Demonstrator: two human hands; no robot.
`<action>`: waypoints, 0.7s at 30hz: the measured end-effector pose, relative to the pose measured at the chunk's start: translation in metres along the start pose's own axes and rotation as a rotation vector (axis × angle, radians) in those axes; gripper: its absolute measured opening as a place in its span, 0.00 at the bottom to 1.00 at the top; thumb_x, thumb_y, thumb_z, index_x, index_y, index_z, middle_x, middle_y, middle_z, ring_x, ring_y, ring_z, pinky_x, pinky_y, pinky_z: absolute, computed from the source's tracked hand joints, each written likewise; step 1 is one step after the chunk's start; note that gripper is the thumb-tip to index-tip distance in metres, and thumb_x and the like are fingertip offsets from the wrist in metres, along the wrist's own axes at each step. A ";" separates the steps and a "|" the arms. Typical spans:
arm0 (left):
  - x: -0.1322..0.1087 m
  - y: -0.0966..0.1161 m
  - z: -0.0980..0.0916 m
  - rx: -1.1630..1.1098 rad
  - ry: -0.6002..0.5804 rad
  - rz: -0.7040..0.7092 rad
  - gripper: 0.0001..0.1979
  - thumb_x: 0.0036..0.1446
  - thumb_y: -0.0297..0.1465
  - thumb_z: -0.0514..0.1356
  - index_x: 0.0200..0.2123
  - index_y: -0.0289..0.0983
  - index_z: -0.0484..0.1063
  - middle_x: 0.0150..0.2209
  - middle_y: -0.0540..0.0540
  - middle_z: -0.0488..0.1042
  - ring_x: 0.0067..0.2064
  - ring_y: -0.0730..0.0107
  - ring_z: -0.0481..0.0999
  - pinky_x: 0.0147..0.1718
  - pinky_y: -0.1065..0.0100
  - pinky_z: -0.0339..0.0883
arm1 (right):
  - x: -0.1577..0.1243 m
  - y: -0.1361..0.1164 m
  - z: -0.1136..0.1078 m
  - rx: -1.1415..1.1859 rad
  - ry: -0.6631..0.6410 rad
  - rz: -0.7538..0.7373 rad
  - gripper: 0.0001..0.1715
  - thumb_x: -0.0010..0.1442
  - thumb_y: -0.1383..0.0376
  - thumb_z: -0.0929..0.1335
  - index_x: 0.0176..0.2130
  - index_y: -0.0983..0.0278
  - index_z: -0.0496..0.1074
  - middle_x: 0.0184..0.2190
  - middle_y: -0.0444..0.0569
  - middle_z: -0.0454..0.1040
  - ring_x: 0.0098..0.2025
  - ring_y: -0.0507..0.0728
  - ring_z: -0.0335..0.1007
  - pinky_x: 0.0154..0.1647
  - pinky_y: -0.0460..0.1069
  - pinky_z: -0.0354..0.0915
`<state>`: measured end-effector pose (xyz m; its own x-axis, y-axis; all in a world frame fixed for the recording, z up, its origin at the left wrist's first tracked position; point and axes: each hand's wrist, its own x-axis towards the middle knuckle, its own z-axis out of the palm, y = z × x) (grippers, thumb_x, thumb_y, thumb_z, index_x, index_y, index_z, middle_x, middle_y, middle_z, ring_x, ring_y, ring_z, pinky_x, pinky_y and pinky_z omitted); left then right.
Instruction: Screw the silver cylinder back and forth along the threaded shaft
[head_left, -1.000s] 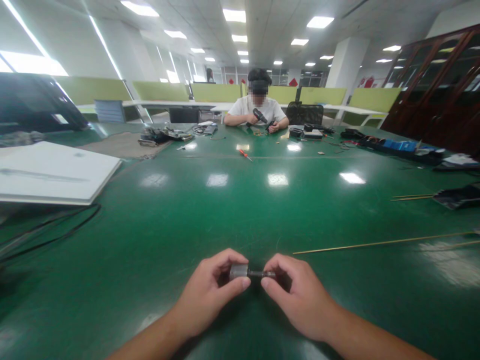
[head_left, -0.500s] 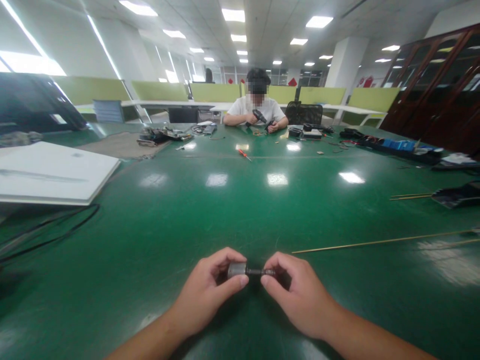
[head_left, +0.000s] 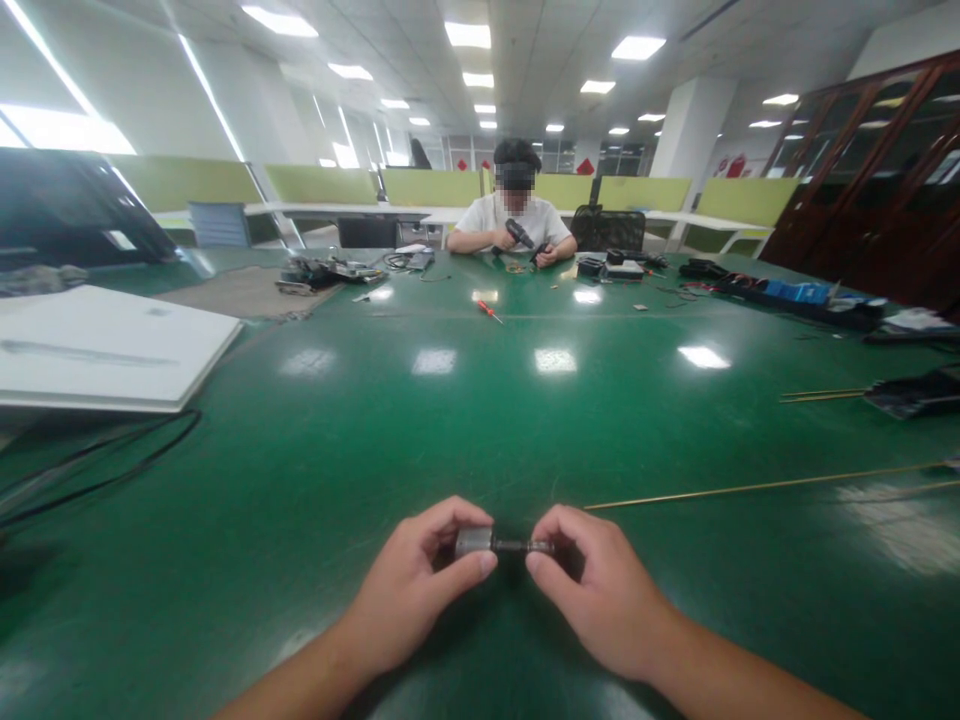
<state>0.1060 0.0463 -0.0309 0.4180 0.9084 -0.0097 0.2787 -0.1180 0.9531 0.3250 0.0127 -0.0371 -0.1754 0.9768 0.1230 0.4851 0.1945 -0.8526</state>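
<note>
Low over the near part of the green table (head_left: 480, 430), my left hand (head_left: 431, 580) grips a grey metal cylinder (head_left: 475, 541) between thumb and fingers. A thin dark shaft (head_left: 511, 546) reaches from the cylinder toward the right. Its far end is a small dark metal piece (head_left: 541, 547), pinched by the thumb and fingertips of my right hand (head_left: 592, 580). The whole thing lies level between the two hands, which do not touch each other.
Thin brass rods (head_left: 720, 490) lie to the right. A white board (head_left: 112, 350) and black cables (head_left: 142, 465) are at left. Farther off are an orange screwdriver (head_left: 489, 311) and a person (head_left: 514, 220) holding a dark tool (head_left: 519, 235).
My right hand has shifted very slightly to the right, and a little more shaft shows between the hands. My left hand stays where it was.
</note>
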 end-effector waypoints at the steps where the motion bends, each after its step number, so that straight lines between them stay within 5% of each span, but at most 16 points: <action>1: 0.000 0.000 0.000 -0.002 0.000 -0.004 0.12 0.56 0.37 0.66 0.40 0.36 0.74 0.30 0.51 0.70 0.31 0.69 0.67 0.31 0.70 0.60 | 0.000 0.000 0.000 0.000 0.000 0.000 0.04 0.59 0.68 0.69 0.31 0.62 0.71 0.27 0.41 0.71 0.31 0.53 0.67 0.34 0.47 0.58; 21: 0.000 -0.004 -0.001 -0.049 -0.009 -0.005 0.13 0.60 0.38 0.63 0.43 0.36 0.72 0.28 0.51 0.70 0.31 0.68 0.69 0.32 0.70 0.59 | 0.000 0.003 -0.002 0.088 -0.031 -0.025 0.08 0.62 0.66 0.67 0.30 0.63 0.69 0.25 0.40 0.68 0.29 0.52 0.64 0.32 0.46 0.57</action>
<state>0.1043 0.0468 -0.0344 0.4249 0.9051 -0.0169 0.2384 -0.0938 0.9666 0.3277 0.0137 -0.0383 -0.2135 0.9682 0.1308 0.4029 0.2092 -0.8910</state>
